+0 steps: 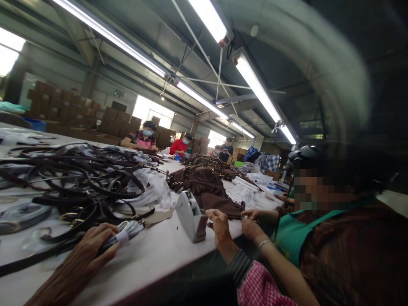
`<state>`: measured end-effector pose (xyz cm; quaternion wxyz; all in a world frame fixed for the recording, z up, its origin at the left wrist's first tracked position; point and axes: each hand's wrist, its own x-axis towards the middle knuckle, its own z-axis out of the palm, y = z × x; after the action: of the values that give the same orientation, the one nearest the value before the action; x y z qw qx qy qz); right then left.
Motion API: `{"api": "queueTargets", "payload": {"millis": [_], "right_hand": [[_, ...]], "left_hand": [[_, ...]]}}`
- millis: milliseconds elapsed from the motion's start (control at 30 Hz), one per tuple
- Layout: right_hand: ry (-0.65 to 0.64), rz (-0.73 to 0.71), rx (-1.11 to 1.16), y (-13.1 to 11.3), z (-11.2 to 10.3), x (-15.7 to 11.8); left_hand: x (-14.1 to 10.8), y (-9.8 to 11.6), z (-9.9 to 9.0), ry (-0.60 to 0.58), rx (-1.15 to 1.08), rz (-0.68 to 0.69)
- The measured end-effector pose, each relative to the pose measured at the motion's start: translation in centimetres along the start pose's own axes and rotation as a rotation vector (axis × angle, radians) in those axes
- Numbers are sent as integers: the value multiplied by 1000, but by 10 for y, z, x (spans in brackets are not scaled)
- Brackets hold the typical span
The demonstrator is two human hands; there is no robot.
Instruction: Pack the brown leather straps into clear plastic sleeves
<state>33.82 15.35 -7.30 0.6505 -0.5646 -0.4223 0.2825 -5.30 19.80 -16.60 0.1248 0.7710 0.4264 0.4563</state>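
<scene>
My left hand (91,250) is closed round a bundled strap (127,231), dark, with a gold-coloured ring and a pale wrapping round it. It is held just above the white table, at the near edge of a heap of straps. My right hand (223,231), in a pink checked sleeve with a dark striped cuff, is at the right side of a grey tape dispenser (190,217). Its thumb and fingertips are drawn together by the dispenser's front end; whether tape is between them I cannot make out.
Dark brown straps (86,174) with gold rings cover the table's left side, beside crumpled clear plastic (151,187). Brown fabric pieces (204,187) lie behind the dispenser. A co-worker in a green apron (293,233) sits close on my right, hands near mine. Other people work farther back.
</scene>
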Motion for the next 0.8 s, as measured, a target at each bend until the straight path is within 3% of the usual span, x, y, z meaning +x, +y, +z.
{"api": "queueTargets", "payload": {"millis": [167, 400, 533, 633, 800], "right_hand": [[-1, 78, 21, 14, -8, -20], [-46, 137, -29, 26, -13, -21], [-174, 153, -101, 23, -17, -46], [-400, 128, -101, 17, 8, -69], [-644, 198, 126, 5, 107, -104]], "left_hand": [[-1, 10, -5, -19, -47, -52], [-3, 42, -20, -24, -40, -95], [-3, 64, -28, 7, -70, -143], [-2, 74, -29, 56, -89, -146], [-4, 78, -29, 109, -63, -129]]}}
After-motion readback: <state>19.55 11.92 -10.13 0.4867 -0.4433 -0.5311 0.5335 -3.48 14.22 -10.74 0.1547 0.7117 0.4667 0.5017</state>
